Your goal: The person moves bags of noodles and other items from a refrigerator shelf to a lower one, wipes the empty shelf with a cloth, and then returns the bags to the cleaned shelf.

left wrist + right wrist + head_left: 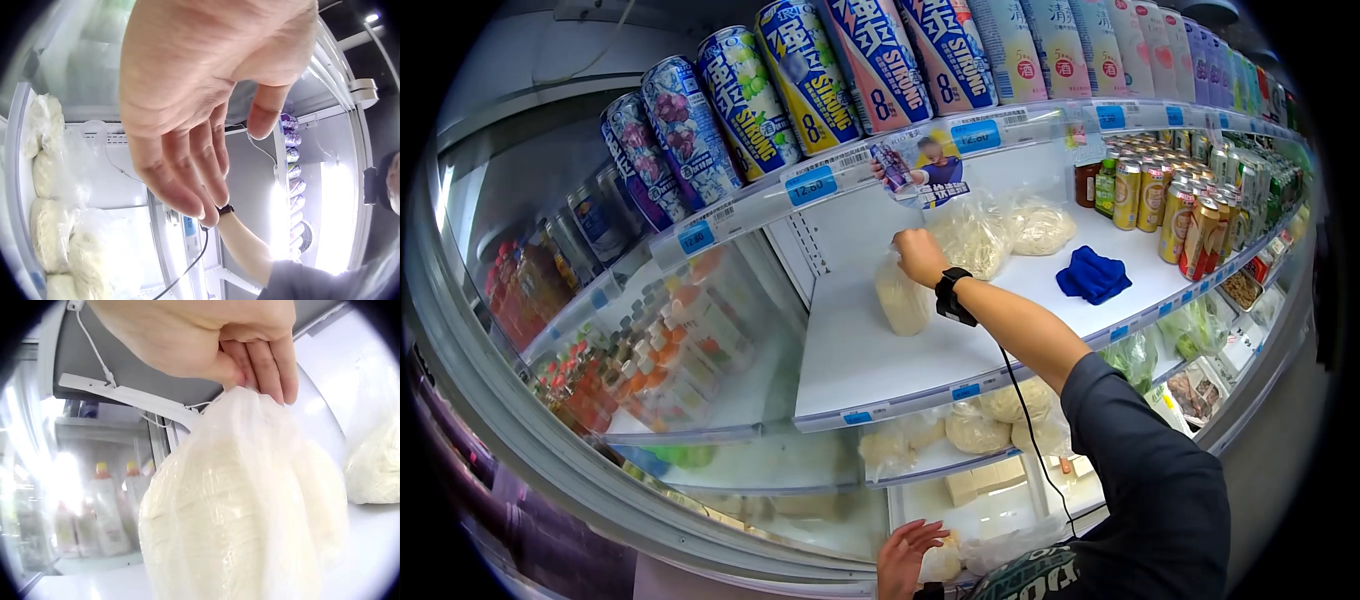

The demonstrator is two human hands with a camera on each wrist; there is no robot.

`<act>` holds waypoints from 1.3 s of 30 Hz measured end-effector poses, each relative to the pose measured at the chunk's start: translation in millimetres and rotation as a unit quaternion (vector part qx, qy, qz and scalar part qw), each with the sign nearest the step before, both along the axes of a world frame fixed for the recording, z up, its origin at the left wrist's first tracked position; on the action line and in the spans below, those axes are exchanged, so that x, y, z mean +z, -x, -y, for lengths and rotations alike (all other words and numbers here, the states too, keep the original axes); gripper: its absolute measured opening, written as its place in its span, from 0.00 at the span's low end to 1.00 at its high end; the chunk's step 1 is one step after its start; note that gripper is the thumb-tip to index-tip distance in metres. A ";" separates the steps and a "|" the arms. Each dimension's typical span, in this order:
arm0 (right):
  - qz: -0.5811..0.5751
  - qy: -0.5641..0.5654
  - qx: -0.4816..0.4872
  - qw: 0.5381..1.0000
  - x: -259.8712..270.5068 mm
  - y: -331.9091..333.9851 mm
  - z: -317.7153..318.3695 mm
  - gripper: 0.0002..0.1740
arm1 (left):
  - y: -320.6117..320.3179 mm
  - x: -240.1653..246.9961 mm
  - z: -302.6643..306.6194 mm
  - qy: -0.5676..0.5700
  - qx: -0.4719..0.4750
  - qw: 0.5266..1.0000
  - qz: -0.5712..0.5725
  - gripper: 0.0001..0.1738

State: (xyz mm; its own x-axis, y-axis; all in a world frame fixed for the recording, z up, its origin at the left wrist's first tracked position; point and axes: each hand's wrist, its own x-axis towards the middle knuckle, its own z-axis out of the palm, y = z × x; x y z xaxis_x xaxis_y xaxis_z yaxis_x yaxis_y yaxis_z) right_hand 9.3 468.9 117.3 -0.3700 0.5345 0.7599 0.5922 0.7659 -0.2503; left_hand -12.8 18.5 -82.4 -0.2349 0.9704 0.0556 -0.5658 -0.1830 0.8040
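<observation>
In the head view my right hand is at the left part of a white fridge shelf. Its thumb and fingers pinch the gathered top of a clear plastic bag of pale layered food. Seen from the right wrist, the bag hangs upright below the fingers, its wrinkled film bunched at the top. Two more bags of pale noodles lie behind it to the right. Low at the front, my left hand is beside the lower shelves; in the left wrist view its fingers are loosely bent and hold nothing.
A crumpled blue cloth lies right of the noodle bags. Beyond it stand several drink cans. Tall cans line the shelf above, with a hanging promotional card. More bagged noodles sit below. A black cable hangs from the right wrist.
</observation>
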 end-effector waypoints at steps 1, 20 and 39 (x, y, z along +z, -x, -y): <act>-0.019 -0.006 0.010 1.000 1.1 -5.6 1.9 0.06 | 1.6 -1.9 -1.9 0.002 -0.003 1.000 -0.001 0.25; -0.104 0.019 0.102 0.989 9.7 -94.8 62.7 0.10 | -5.2 -10.8 -74.5 -0.006 -0.149 0.988 0.030 0.24; 0.117 0.046 0.149 0.981 6.5 -114.5 44.7 0.05 | -8.0 -19.6 -72.2 -0.013 -0.158 0.985 0.074 0.25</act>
